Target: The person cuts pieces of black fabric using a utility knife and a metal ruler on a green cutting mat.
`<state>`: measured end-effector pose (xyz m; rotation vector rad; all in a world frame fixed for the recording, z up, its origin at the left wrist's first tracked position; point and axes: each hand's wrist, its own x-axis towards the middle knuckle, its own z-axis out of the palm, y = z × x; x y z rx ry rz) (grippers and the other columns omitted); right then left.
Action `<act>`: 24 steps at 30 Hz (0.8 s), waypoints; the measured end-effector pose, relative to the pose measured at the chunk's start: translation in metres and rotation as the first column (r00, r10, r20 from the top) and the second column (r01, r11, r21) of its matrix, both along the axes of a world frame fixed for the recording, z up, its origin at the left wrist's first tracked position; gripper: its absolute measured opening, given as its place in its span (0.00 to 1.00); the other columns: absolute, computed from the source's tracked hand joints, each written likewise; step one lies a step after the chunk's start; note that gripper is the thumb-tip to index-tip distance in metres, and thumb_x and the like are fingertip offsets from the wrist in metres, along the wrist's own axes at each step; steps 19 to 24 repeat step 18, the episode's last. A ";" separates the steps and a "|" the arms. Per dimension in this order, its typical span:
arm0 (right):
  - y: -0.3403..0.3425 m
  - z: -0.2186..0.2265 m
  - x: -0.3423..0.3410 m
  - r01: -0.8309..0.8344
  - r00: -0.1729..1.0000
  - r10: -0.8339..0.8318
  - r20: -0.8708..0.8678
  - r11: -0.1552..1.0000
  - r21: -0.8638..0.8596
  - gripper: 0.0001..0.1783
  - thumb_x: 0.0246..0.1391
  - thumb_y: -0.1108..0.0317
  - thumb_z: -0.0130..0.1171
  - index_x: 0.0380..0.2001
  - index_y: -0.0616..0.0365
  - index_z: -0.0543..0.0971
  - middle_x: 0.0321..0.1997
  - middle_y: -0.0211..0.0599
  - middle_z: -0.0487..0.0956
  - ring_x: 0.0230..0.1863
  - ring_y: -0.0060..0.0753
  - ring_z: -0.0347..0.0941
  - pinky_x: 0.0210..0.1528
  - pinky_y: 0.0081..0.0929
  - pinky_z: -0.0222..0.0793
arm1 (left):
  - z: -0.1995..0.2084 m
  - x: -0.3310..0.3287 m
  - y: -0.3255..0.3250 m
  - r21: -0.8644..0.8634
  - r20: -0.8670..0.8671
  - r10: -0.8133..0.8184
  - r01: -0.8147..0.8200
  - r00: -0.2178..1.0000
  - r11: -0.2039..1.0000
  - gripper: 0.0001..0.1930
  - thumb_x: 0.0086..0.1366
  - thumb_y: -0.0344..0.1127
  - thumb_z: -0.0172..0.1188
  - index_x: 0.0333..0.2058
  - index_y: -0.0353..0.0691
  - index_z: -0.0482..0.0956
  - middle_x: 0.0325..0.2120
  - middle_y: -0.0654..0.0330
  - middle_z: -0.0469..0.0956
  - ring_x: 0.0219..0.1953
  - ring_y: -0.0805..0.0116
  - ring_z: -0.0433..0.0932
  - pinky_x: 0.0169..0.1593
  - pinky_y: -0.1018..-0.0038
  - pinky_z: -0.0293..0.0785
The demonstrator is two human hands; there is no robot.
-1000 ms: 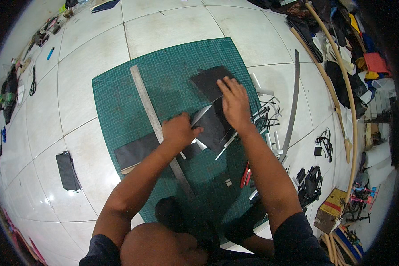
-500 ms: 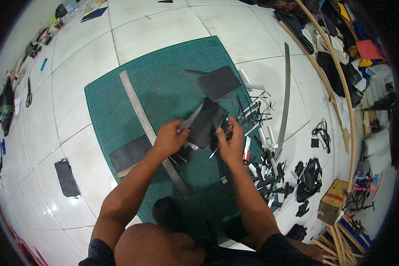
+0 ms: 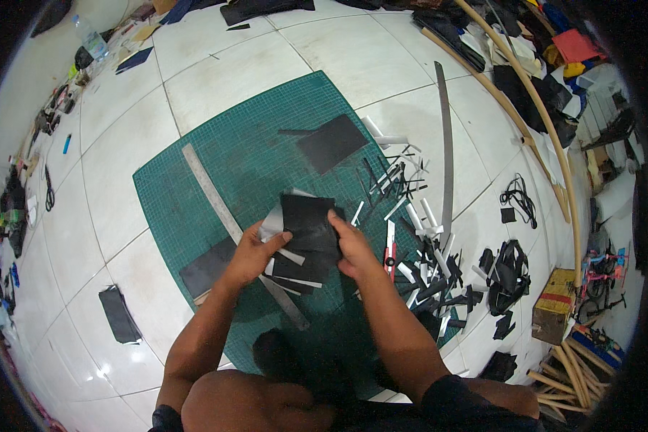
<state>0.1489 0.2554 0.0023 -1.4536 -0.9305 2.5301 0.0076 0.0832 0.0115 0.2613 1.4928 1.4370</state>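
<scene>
Between my hands is a loose bunch of black sheet pieces (image 3: 307,223), some showing pale grey or white undersides. My left hand (image 3: 253,252) pinches their left edge, thumb on top. At the right edge, my right hand (image 3: 349,245) closes on the same pieces. They are held above a green cutting mat (image 3: 230,137). A steel ruler (image 3: 207,186) lies across the mat, left of my hands, over a larger dark sheet (image 3: 210,268). Farther up the mat rests another black sheet (image 3: 333,144). A red-and-white cutter knife (image 3: 389,248) lies right of my right hand.
Black and white offcuts (image 3: 435,270) are heaped along the mat's right side. Beyond them a long metal strip (image 3: 445,151) lies on the tiles. A black stack (image 3: 120,315) sits on the floor at left. A cardboard box (image 3: 554,306) and wooden poles (image 3: 504,101) line the right.
The black pieces have come nearer to me and turned, with the bunch now squarer and more fanned below. Both hands have moved with them, and the whole view has shifted slightly.
</scene>
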 end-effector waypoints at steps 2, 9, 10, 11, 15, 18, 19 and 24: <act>0.000 0.000 -0.001 -0.037 0.998 0.037 0.057 0.999 -0.008 0.33 0.63 0.45 0.58 0.60 0.60 0.71 0.56 0.43 0.80 0.53 0.43 0.78 0.58 0.46 0.72 | -0.001 0.006 0.004 -0.111 0.069 -0.058 0.065 0.996 0.992 0.20 0.68 0.36 0.64 0.53 0.30 0.75 0.40 0.53 0.84 0.39 0.65 0.83 0.44 0.69 0.80; 0.003 -0.010 0.000 -0.167 0.984 0.157 0.085 0.978 0.126 0.30 0.61 0.55 0.63 0.60 0.60 0.68 0.55 0.46 0.78 0.54 0.44 0.77 0.55 0.41 0.75 | -0.010 0.031 0.008 -0.270 0.136 -0.072 0.107 0.988 0.957 0.30 0.66 0.36 0.63 0.61 0.26 0.66 0.51 0.44 0.78 0.48 0.56 0.81 0.54 0.64 0.75; -0.002 -0.017 -0.002 -0.223 0.972 0.199 0.123 0.945 0.240 0.31 0.61 0.57 0.63 0.61 0.61 0.66 0.56 0.47 0.77 0.55 0.43 0.76 0.55 0.39 0.76 | -0.015 0.033 0.007 -0.253 0.144 -0.071 0.106 0.987 0.962 0.30 0.66 0.37 0.63 0.61 0.26 0.66 0.52 0.44 0.77 0.50 0.56 0.80 0.55 0.64 0.74; -0.006 -0.022 -0.004 -0.281 0.957 0.236 0.166 0.893 0.352 0.33 0.61 0.59 0.64 0.62 0.62 0.64 0.57 0.48 0.76 0.56 0.41 0.76 0.55 0.37 0.77 | -0.026 0.037 0.005 -0.233 0.151 -0.067 0.102 0.986 0.967 0.31 0.66 0.38 0.63 0.61 0.26 0.66 0.53 0.43 0.77 0.51 0.56 0.79 0.56 0.63 0.73; -0.008 -0.030 -0.004 -0.182 0.980 0.200 -0.011 0.910 0.372 0.31 0.60 0.67 0.65 0.62 0.59 0.63 0.56 0.45 0.75 0.55 0.39 0.76 0.52 0.36 0.78 | -0.052 0.037 -0.004 -0.122 0.273 -0.080 0.117 0.959 0.986 0.35 0.67 0.49 0.62 0.63 0.29 0.65 0.56 0.43 0.74 0.57 0.54 0.75 0.61 0.60 0.69; 0.000 -0.025 0.003 -0.162 0.976 0.199 -0.092 0.938 0.306 0.30 0.60 0.69 0.65 0.61 0.56 0.64 0.57 0.44 0.75 0.55 0.39 0.76 0.53 0.37 0.78 | -0.031 0.018 0.006 -0.041 0.510 -0.018 0.045 0.860 0.998 0.32 0.69 0.54 0.58 0.61 0.35 0.69 0.54 0.52 0.78 0.55 0.54 0.77 0.62 0.57 0.69; 0.000 -0.025 0.003 -0.162 0.976 0.199 -0.092 0.938 0.306 0.30 0.60 0.69 0.65 0.61 0.56 0.64 0.57 0.44 0.75 0.55 0.39 0.76 0.53 0.37 0.78 | -0.031 0.018 0.006 -0.041 0.510 -0.018 0.045 0.860 0.998 0.32 0.69 0.54 0.58 0.61 0.35 0.69 0.54 0.52 0.78 0.55 0.54 0.77 0.62 0.57 0.69; 0.000 -0.025 0.003 -0.162 0.976 0.199 -0.092 0.938 0.306 0.30 0.60 0.69 0.65 0.61 0.56 0.64 0.57 0.44 0.75 0.55 0.39 0.76 0.53 0.37 0.78 | -0.031 0.018 0.006 -0.041 0.510 -0.018 0.045 0.860 0.998 0.32 0.69 0.54 0.58 0.61 0.35 0.69 0.54 0.52 0.78 0.55 0.54 0.77 0.62 0.57 0.69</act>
